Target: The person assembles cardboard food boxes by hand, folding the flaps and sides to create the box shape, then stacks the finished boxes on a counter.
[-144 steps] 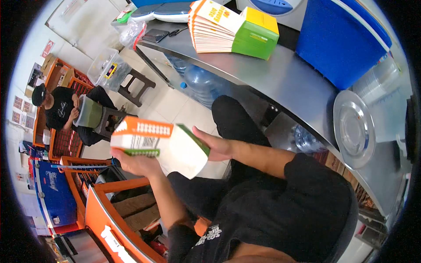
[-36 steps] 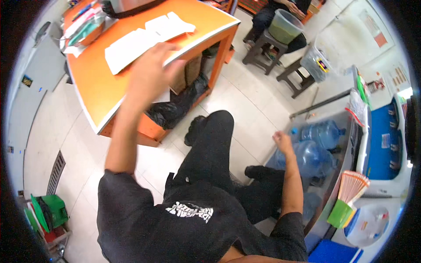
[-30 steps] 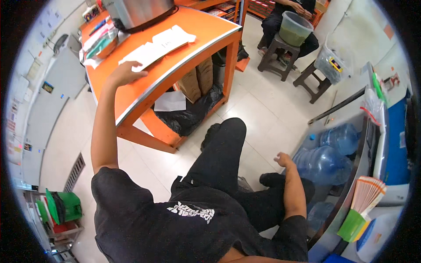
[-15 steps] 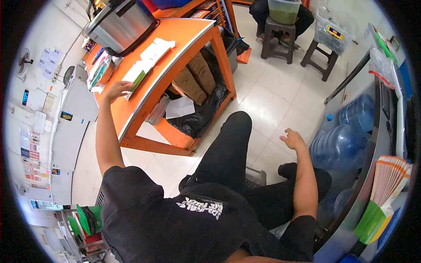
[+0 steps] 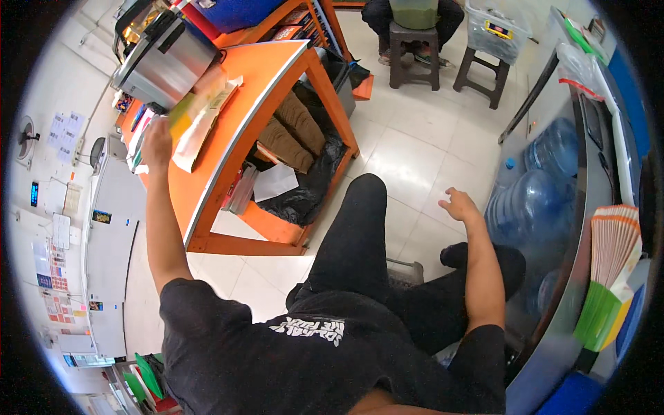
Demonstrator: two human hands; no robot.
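Above the orange table point(image 5: 266, 59), my left hand point(image 5: 158, 142) is closed on a thin yellow-green sheet point(image 5: 182, 117), blurred by motion and raised at an angle. Beneath and beside the sheet lies a stack of pale paper point(image 5: 200, 135), long and narrow, on the tabletop. My right hand point(image 5: 459, 205) hovers over the floor with its fingers apart and nothing in it. The nearest thing to it is a large blue water bottle point(image 5: 529, 204) on the right.
A silver cooker-like appliance point(image 5: 169, 59) stands at the table's far end. Brown stacks point(image 5: 287, 138) and black plastic fill the shelf below. Plastic stools point(image 5: 415, 59) stand ahead, with a seated person point(image 5: 449, 14) behind one. Folded paper sleeves point(image 5: 612, 256) sit at the right edge.
My left hand has lifted the yellow-green sheet off the paper stack and shifted left. My right hand stays open in about the same place. The view has turned slightly.
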